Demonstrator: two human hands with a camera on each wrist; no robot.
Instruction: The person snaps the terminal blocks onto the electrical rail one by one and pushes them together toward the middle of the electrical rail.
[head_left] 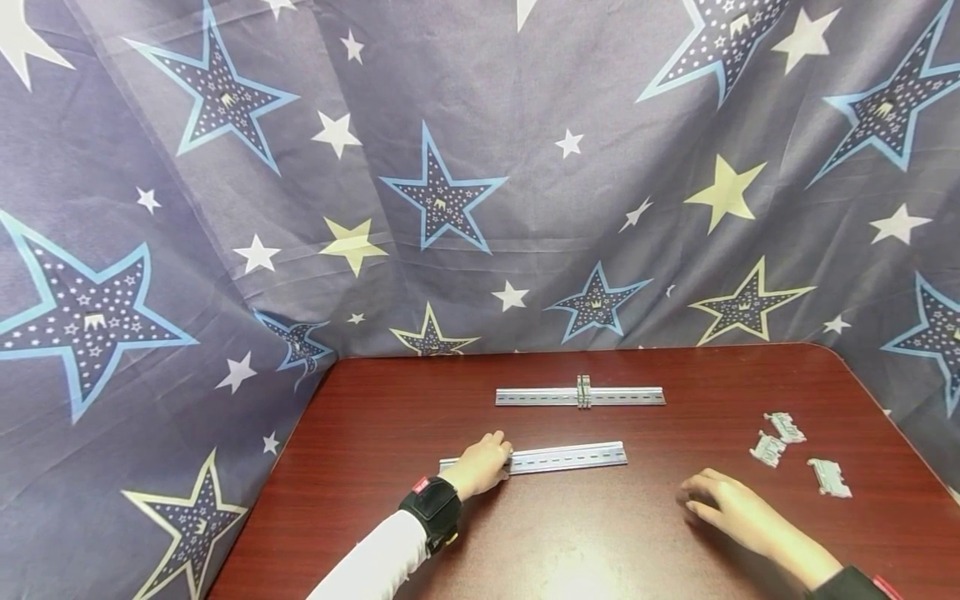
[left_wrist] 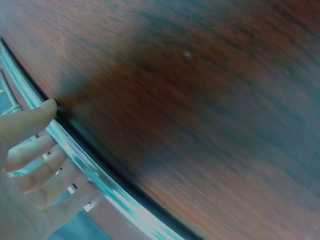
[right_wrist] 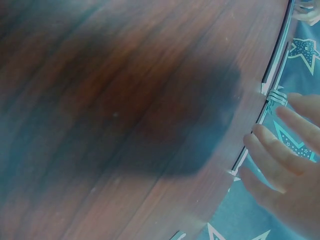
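Observation:
My left hand grips a slotted metal DIN rail near its left end. In the left wrist view the thumb lies on the rail's near edge and the fingers reach across to the far side. Over the table to the right, my right hand holds nothing, its fingers relaxed and spread in the right wrist view. Farther back lies a second DIN rail, with a couple of thin terminal blocks standing side by side on it near the middle.
Right of my right hand lie three loose pale terminal blocks: one at the back, one close beside it and one nearer. A star-patterned cloth hangs behind the reddish-brown table.

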